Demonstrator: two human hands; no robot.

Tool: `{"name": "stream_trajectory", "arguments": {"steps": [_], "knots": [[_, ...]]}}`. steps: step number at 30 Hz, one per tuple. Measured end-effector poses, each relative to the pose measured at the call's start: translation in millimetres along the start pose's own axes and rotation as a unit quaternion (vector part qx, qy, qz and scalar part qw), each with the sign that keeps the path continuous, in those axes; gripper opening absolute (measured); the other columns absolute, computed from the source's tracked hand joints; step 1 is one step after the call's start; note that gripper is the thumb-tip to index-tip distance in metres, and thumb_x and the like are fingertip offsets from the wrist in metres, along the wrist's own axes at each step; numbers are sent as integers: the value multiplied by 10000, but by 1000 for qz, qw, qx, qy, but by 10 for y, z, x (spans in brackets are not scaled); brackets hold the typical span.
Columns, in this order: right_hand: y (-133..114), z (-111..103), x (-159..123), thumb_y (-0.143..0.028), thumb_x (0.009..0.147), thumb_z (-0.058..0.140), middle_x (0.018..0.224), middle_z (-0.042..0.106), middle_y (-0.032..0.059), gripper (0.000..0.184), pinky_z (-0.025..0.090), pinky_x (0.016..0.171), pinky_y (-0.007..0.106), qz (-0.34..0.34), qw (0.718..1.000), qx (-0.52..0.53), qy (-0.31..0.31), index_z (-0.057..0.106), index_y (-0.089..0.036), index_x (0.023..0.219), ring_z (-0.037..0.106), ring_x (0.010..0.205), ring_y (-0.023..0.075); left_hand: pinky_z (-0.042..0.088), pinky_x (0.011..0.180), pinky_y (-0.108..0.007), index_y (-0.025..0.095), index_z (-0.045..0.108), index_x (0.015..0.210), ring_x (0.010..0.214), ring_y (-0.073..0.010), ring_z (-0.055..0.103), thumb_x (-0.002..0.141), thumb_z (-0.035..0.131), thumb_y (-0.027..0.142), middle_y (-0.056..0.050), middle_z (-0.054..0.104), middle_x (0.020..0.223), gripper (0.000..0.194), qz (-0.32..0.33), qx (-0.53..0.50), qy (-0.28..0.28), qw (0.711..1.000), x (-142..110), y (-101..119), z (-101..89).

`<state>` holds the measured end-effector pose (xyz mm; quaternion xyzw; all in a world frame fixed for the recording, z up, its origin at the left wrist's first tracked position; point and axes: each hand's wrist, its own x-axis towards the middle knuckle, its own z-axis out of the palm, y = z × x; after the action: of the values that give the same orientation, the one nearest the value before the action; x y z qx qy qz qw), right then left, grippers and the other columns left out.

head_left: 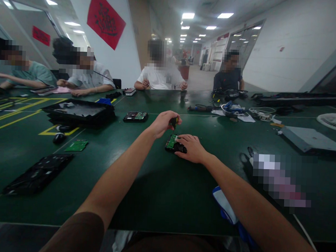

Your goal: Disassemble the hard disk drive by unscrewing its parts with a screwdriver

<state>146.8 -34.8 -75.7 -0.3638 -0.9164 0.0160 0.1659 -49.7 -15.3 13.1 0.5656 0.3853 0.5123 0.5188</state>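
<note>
Brown sleeve and bare forearm fill the lower left of the head view, where a person leans over a green table with both hands at a small black drive near the middle. The left hand is closed around the handle of a screwdriver, its shaft pointing down at the drive's green board; whether the tip touches cannot be told. The right hand lies palm down across the drive's right side, fingers slightly spread. Beyond them to the left sits another drive, with a loose circuit board and a black frame nearer the camera. Blue-and-white fabric lies beside the right forearm, a gray metal case farther right, and 4 people sit around the table's far side
</note>
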Motion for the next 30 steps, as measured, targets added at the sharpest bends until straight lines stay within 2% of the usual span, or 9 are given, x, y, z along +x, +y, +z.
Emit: {"name": "stream_trajectory", "arguments": {"steps": [3, 5, 9, 11, 13, 16, 20, 25, 30], "knots": [[5, 6, 0, -596, 887, 588, 1475, 492, 117, 604, 296, 1073, 537, -2, 1000, 2, 3, 556, -243, 1377, 400, 1343, 357, 445, 518, -223, 170, 703, 815, 751, -162, 605, 833, 587, 327, -69, 678, 859, 196, 46, 98, 0, 994, -9, 30, 22], [8, 9, 0, -598, 888, 587, 1474, 492, 120, 604, 296, 1071, 531, -4, 1000, 5, 4, 559, -240, 1373, 401, 1340, 355, 451, 541, -239, 180, 721, 804, 723, -165, 581, 859, 564, 318, -58, 663, 815, 216, 81, 182, 10, 980, -17, 51, 41], [11, 11, 2, -600, 886, 591, 1469, 495, 118, 601, 298, 1066, 525, -7, 1000, 5, 6, 565, -238, 1365, 408, 1331, 355, 473, 737, -295, 195, 735, 811, 811, -200, 572, 873, 575, 273, -59, 653, 804, 189, 179, 348, 65, 918, -36, 79, 59], [11, 11, 3, -602, 884, 592, 1465, 500, 117, 598, 304, 1061, 522, -7, 1000, 4, 7, 570, -234, 1356, 409, 1328, 356, 453, 829, -317, 196, 737, 849, 844, -209, 566, 880, 585, 262, -63, 650, 826, 169, 214, 393, 80, 891, -45, 87, 57], [10, 10, 4, -603, 881, 595, 1466, 499, 117, 598, 308, 1059, 522, -5, 1000, 2, 6, 573, -234, 1352, 409, 1327, 359, 439, 859, -323, 201, 738, 928, 834, -209, 566, 889, 585, 257, -60, 649, 837, 168, 229, 400, 77, 884, -50, 90, 48], [10, 11, 2, -599, 881, 597, 1467, 500, 114, 597, 302, 1064, 529, -3, 1000, 1, 4, 571, -242, 1358, 408, 1328, 360, 428, 873, -315, 219, 727, 1029, 843, -213, 578, 879, 610, 245, -54, 658, 851, 193, 235, 372, 76, 895, -54, 90, 27], [12, 19, 3, -594, 880, 598, 1467, 498, 113, 589, 303, 1063, 530, -6, 1000, 1, 8, 572, -248, 1356, 404, 1334, 358, 414, 918, -329, 221, 729, 968, 904, -231, 587, 896, 593, 248, -75, 666, 917, 156, 242, 368, 87, 894, -54, 82, 4], [13, 20, 10, -589, 878, 600, 1471, 496, 110, 591, 299, 1070, 533, -1, 1000, 1, 4, 568, -255, 1364, 403, 1339, 357, 406, 959, -359, 238, 730, 939, 1056, -262, 540, 923, 551, 256, -99, 622, 1079, 180, 236, 417, 141, 866, -42, 59, -24], [11, 7, 9, -594, 880, 595, 1477, 493, 109, 591, 304, 1070, 529, -2, 1000, 1, 1, 570, -251, 1362, 404, 1340, 357, 408, 941, -360, 261, 735, 941, 1066, -275, 552, 924, 529, 203, -92, 649, 1046, 215, 226, 441, 147, 856, -29, 57, -62]]}}
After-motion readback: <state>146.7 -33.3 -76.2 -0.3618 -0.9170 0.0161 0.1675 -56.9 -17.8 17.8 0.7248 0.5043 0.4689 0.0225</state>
